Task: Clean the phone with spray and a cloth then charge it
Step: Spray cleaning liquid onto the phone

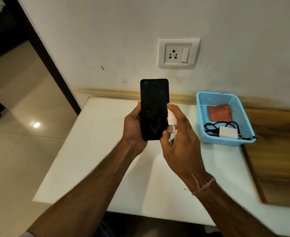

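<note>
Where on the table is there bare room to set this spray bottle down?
Bare white table left of the phone and left hand, out to its edge, and nearer than the basket. Crowded at right: basket holds cloth and charger.

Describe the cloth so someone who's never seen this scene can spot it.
Start at the white table below the wall socket; a light blue mesh basket sits at its back right. The cloth lies flat in the basket's far half: a reddish-orange square, unlike the white charger and black cable in the near half.
</note>
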